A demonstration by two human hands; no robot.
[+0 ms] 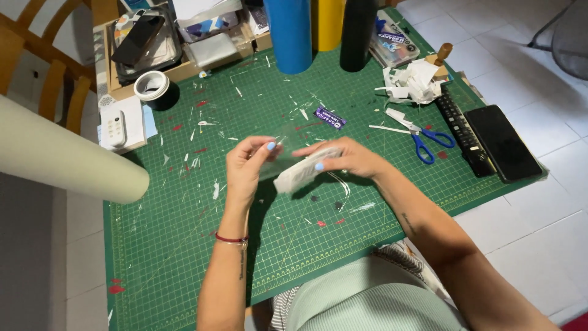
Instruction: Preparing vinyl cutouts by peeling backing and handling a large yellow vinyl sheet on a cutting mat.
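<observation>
A smooth cream roll (61, 153) lies at the left edge of the gridded green cutting mat (184, 245). Above its middle, the left hand (248, 165) pinches a clear, glossy film (277, 160); the right hand (346, 158) grips a crumpled whitish strip (300, 175). Blue-handled scissors (422, 138) lie right.

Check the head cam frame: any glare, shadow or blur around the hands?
Head view: even light and sharp focus on the green mat; soft shadows fall below the left hand and right hand; the clear film between them is hard to see against the mat; the pale roll at left looks soft.
</observation>
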